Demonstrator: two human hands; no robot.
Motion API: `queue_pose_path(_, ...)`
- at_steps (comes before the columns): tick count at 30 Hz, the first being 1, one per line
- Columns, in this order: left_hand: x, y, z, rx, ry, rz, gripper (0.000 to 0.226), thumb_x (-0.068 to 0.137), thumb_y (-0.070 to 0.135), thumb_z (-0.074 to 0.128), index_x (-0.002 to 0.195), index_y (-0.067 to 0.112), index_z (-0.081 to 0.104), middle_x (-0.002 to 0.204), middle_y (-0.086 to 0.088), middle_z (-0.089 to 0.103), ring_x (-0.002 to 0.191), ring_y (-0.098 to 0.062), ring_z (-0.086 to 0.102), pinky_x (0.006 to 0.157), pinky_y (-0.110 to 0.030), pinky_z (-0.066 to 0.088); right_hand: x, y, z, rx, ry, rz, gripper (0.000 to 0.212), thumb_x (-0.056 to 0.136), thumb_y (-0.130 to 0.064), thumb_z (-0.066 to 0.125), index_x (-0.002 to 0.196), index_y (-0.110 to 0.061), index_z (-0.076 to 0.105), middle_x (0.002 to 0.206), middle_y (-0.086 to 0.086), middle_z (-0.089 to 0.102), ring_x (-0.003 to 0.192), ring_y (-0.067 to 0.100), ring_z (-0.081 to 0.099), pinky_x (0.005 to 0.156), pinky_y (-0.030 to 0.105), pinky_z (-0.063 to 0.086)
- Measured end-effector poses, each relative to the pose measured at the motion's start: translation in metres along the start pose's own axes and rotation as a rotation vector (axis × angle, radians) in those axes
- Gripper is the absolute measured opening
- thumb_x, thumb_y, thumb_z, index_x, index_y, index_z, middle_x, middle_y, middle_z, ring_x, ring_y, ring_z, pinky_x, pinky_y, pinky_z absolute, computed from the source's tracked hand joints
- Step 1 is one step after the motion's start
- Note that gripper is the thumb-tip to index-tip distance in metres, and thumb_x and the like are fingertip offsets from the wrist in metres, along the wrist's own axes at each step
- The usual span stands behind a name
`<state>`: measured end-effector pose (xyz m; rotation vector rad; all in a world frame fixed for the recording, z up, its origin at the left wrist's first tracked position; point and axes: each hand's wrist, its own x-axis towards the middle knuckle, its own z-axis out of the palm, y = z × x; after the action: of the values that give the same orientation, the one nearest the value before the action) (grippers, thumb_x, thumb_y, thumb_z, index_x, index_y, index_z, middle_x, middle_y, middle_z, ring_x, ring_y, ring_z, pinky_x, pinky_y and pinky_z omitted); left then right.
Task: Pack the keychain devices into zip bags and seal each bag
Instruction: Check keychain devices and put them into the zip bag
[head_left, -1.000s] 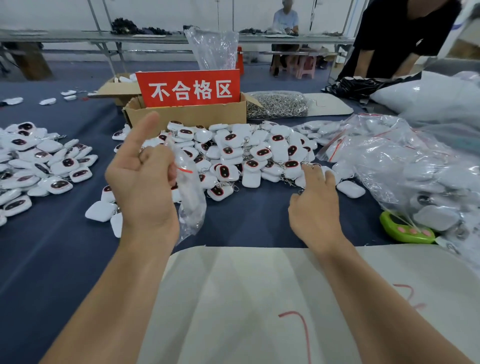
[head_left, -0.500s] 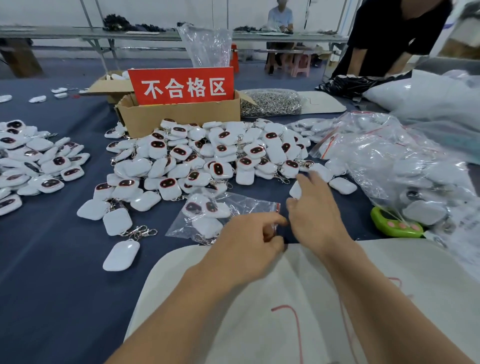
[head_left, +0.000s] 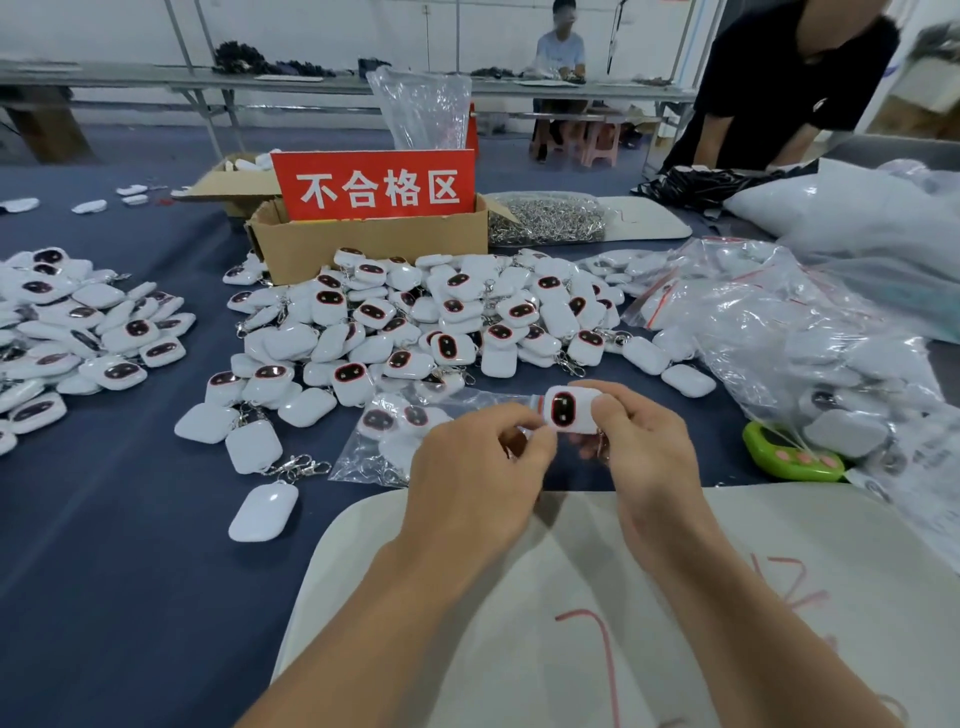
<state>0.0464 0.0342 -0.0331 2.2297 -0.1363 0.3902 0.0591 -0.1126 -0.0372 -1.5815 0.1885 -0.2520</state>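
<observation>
A clear zip bag (head_left: 395, 441) lies flat on the blue cloth with a few white keychain devices inside, its mouth facing right. My left hand (head_left: 478, 467) pinches the bag's open edge. My right hand (head_left: 644, 447) grips one white keychain device (head_left: 569, 410) with a dark red-rimmed face, held right at the bag's mouth. Behind the bag a big heap of loose keychain devices (head_left: 426, 317) spreads in front of a cardboard box.
The cardboard box (head_left: 363, 244) carries a red sign. A second heap of devices (head_left: 78, 332) lies at the left, filled bags (head_left: 810, 332) pile up at the right beside a green gadget (head_left: 789, 457). A white sheet (head_left: 571, 623) covers the near edge. A person in black (head_left: 779, 88) stands at the far right.
My left hand lowered the bag from mid-air onto the cloth and took its mouth. My right hand picked a device from the heap and brought it to the bag's opening.
</observation>
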Motion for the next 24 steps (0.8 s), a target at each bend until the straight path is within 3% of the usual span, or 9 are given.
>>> queue_pose_path(4, 0.002, -0.001, -0.003, -0.35, -0.051, -0.094, 0.015, 0.086, 0.038, 0.071, 0.099, 0.043, 0.076, 0.078, 0.018, 0.076, 0.076, -0.004, 0.072, 0.074, -0.029, 0.057, 0.001, -0.005, -0.002, 0.189, -0.206, 0.137, 0.022, 0.096, -0.003, 0.061, 0.092, -0.013, 0.081, 0.096, 0.016, 0.079, 0.084, 0.021, 0.074, 0.074, 0.027, 0.059)
queue_pose_path(7, 0.01, -0.006, -0.006, -0.499, 0.033, -0.171, 0.022, 0.088, 0.022, 0.073, 0.094, 0.043, 0.079, 0.083, 0.013, 0.078, 0.078, -0.01, 0.074, 0.074, -0.033, 0.06, 0.0, -0.005, -0.002, 0.118, -0.298, 0.128, 0.016, 0.08, -0.006, 0.074, 0.096, -0.005, 0.077, 0.093, 0.023, 0.077, 0.082, 0.03, 0.073, 0.086, 0.044, 0.061)
queue_pose_path(9, 0.013, -0.007, -0.007, -0.566, 0.039, -0.196, 0.029, 0.089, 0.017, 0.072, 0.088, 0.044, 0.08, 0.084, 0.013, 0.079, 0.077, -0.006, 0.074, 0.068, -0.025, 0.058, -0.001, -0.005, 0.0, 0.076, -0.347, 0.126, 0.023, 0.075, -0.009, 0.075, 0.097, -0.004, 0.075, 0.088, 0.021, 0.077, 0.076, 0.03, 0.071, 0.08, 0.046, 0.06)
queue_pose_path(12, 0.013, -0.007, -0.006, -0.576, 0.038, -0.206, 0.023, 0.086, 0.02, 0.071, 0.085, 0.041, 0.081, 0.083, 0.013, 0.078, 0.077, -0.005, 0.073, 0.067, -0.017, 0.055, -0.003, -0.009, 0.003, 0.098, -0.413, 0.115, 0.011, 0.092, -0.006, 0.066, 0.092, -0.006, 0.077, 0.078, 0.013, 0.073, 0.064, 0.025, 0.065, 0.061, 0.036, 0.056)
queue_pose_path(15, 0.013, -0.006, -0.005, -0.558, 0.035, -0.225, 0.017, 0.084, 0.024, 0.072, 0.089, 0.037, 0.082, 0.084, 0.015, 0.078, 0.082, -0.004, 0.073, 0.075, -0.025, 0.058, -0.004, -0.009, 0.005, 0.094, -0.397, 0.1, 0.024, 0.102, -0.011, 0.056, 0.092, -0.004, 0.076, 0.076, 0.013, 0.07, 0.063, 0.028, 0.056, 0.054, 0.034, 0.049)
queue_pose_path(18, 0.011, -0.004, -0.004, -0.594, 0.031, -0.253, 0.024, 0.075, 0.031, 0.073, 0.097, 0.037, 0.081, 0.079, 0.012, 0.077, 0.078, -0.009, 0.073, 0.082, -0.046, 0.063, -0.004, -0.008, 0.007, 0.076, -0.312, 0.079, 0.017, 0.095, -0.02, 0.065, 0.093, -0.008, 0.077, 0.081, 0.018, 0.069, 0.071, 0.03, 0.056, 0.065, 0.041, 0.048)
queue_pose_path(21, 0.011, 0.0, -0.003, -0.595, 0.023, -0.236, 0.027, 0.072, 0.036, 0.074, 0.098, 0.042, 0.08, 0.073, 0.006, 0.072, 0.068, -0.009, 0.066, 0.077, -0.045, 0.061, -0.003, -0.009, 0.008, 0.074, -0.257, 0.065, 0.017, 0.084, -0.029, 0.068, 0.086, -0.015, 0.078, 0.076, 0.016, 0.066, 0.065, 0.028, 0.052, 0.063, 0.039, 0.05)
queue_pose_path(24, 0.013, -0.001, -0.003, -0.604, 0.02, -0.215, 0.022, 0.074, 0.034, 0.073, 0.093, 0.044, 0.081, 0.078, 0.006, 0.076, 0.07, -0.007, 0.067, 0.074, -0.036, 0.06, -0.004, -0.01, 0.01, 0.057, -0.277, 0.053, 0.013, 0.094, -0.019, 0.067, 0.092, -0.016, 0.08, 0.078, 0.017, 0.069, 0.065, 0.025, 0.049, 0.061, 0.034, 0.047)
